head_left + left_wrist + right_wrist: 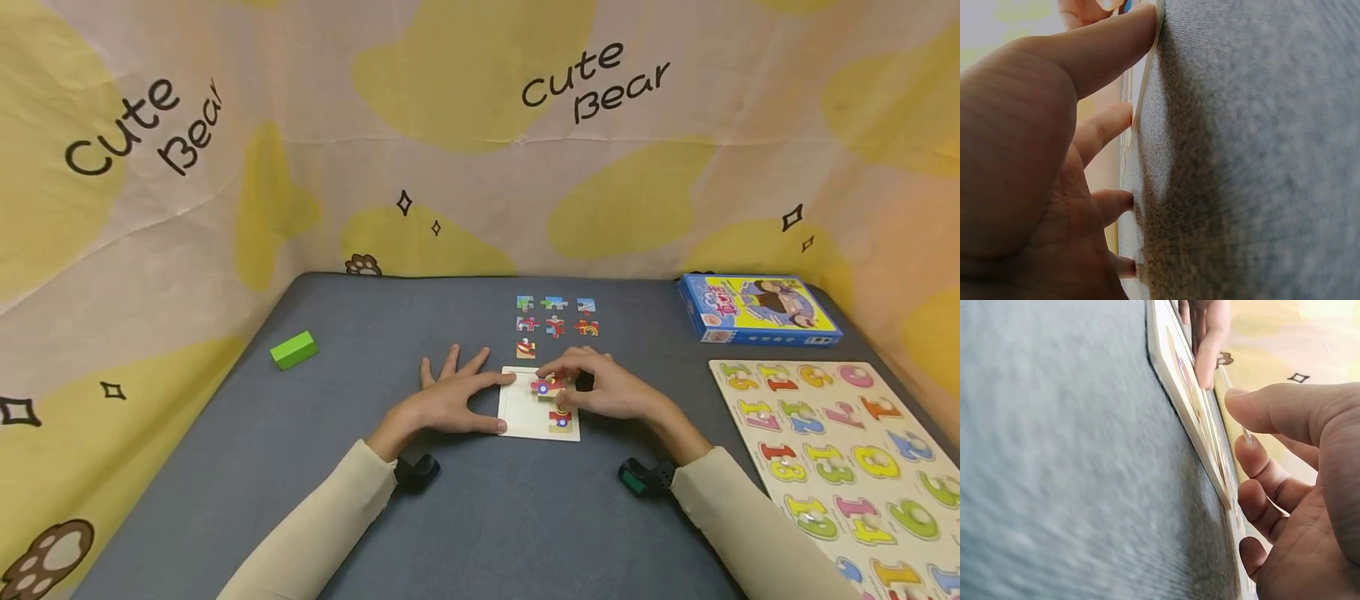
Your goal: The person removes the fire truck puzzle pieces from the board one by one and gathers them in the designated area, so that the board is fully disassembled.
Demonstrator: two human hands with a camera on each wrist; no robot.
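A white puzzle tray (521,418) lies on the grey table. My left hand (450,402) has its fingers spread, with thumb and forefinger resting on the tray's left edge. In the left wrist view the thumb (1116,44) touches the tray's rim. Over the tray, my right hand (615,387) pinches a jigsaw piece (544,388) with a red and blue picture. The right wrist view shows that thin piece (1247,435) edge-on between thumb and finger, raised off the tray. Another picture area (560,422) lies in the tray's lower right, partly hidden by my right fingers.
Several loose jigsaw pieces (555,326) lie in rows beyond the tray. A green block (294,350) is at the left. On the right are a blue and yellow box (761,308) and a number board (825,433). Patterned cloth (450,100) hangs behind the table.
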